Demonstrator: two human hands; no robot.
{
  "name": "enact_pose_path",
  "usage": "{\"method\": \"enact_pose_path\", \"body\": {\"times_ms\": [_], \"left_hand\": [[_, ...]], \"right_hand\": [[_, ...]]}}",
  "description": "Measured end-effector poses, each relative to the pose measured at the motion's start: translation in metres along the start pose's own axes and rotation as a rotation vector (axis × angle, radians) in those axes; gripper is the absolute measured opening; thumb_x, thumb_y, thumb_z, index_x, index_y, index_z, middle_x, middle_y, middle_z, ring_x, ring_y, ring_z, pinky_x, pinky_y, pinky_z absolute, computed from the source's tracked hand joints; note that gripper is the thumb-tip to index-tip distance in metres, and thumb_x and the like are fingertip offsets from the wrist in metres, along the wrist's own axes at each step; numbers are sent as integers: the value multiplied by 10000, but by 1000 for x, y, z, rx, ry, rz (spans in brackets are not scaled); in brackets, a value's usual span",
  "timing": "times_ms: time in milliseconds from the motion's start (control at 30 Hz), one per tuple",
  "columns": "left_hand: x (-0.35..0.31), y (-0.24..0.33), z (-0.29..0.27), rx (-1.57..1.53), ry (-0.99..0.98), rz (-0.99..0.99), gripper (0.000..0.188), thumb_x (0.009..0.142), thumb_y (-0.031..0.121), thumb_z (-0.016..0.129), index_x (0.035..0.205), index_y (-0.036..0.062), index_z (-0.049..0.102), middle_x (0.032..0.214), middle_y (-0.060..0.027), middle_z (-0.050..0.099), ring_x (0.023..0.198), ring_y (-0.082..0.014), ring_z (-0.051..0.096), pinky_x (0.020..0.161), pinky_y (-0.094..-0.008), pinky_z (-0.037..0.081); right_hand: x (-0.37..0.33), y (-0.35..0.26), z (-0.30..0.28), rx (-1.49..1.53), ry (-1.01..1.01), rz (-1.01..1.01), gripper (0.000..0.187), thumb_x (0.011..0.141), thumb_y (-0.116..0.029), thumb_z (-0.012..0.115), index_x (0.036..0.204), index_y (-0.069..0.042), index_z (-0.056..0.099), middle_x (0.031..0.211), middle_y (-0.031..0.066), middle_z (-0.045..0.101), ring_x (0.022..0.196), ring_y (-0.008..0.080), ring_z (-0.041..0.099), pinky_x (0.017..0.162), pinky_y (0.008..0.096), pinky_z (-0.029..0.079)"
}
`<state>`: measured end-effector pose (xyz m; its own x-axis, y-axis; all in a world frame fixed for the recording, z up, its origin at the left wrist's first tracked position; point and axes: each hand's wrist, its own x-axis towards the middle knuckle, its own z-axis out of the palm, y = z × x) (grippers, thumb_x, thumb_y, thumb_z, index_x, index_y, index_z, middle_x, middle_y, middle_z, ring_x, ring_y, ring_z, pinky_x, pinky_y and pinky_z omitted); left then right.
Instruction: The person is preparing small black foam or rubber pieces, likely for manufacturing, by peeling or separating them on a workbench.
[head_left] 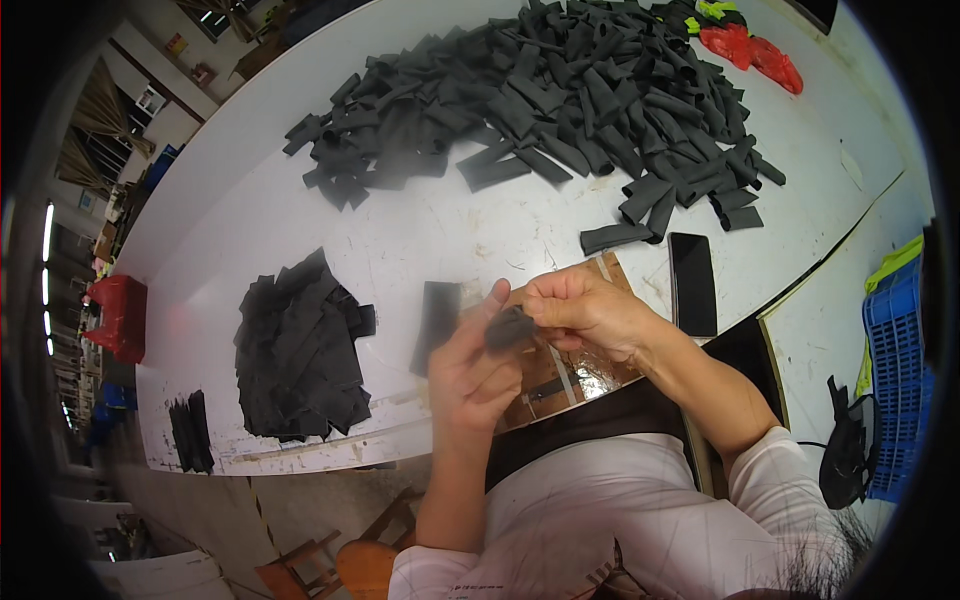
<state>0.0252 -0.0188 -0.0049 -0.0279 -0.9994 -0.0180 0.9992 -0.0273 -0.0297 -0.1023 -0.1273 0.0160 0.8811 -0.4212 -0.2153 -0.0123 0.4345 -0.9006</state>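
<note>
Both my hands meet above a wooden board (pixel 522 412) at the table's near edge. Between them is a small dark grey fabric piece (pixel 510 330), bent or rolled. My left hand (pixel 468 375) grips it from the left, thumb pointing up. With thumb and fingers pinched, my right hand (pixel 585 308) holds its right end. Just left of my left hand, a flat dark fabric strip (pixel 436 320) lies on the white table, partly covered by the hand. My fingers hide much of the held piece.
Dark fabric tubes (pixel 600 95) form a large heap across the far table. Flat dark pieces (pixel 300 360) are piled at left, beside a small bundle (pixel 192 432). A phone (pixel 693 285) lies right of the board. Red plastic (pixel 750 55), a red container (pixel 118 315) and a blue crate (pixel 893 370) stand around.
</note>
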Motion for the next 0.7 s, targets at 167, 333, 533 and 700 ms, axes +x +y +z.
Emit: {"method": "enact_pose_path", "body": {"times_ms": [167, 333, 533, 700], "left_hand": [[1, -20, 18, 459, 238, 162, 397, 840, 15, 384, 1228, -27, 307, 880, -168, 561, 326, -24, 305, 287, -158, 223], [-5, -27, 0, 729, 228, 251, 348, 828, -5, 441, 1165, -12, 353, 830, -102, 554, 340, -21, 301, 300, -150, 231], [-7, -13, -16, 361, 165, 92, 346, 837, 53, 437, 1172, -7, 371, 933, -115, 538, 373, -22, 321, 307, -148, 218], [-5, -8, -14, 160, 13, 30, 347, 819, 75, 444, 1155, -10, 423, 952, -149, 549, 357, -40, 319, 321, -165, 244]], "right_hand": [[8, 13, -20, 113, -103, -5, 204, 817, -188, 548, 671, -52, 509, 540, -25, 423, 460, 47, 340, 422, 181, 250], [16, 32, -27, 10, -162, -43, 230, 826, -200, 541, 660, -48, 494, 542, -32, 411, 469, 52, 352, 449, 182, 286], [8, 26, -17, -74, -79, -45, 228, 832, -183, 529, 656, -43, 491, 573, -36, 424, 486, 40, 355, 464, 178, 306], [9, 16, -13, -122, -133, -97, 213, 832, -179, 525, 676, -35, 512, 607, -35, 447, 510, 37, 361, 458, 180, 293]]}}
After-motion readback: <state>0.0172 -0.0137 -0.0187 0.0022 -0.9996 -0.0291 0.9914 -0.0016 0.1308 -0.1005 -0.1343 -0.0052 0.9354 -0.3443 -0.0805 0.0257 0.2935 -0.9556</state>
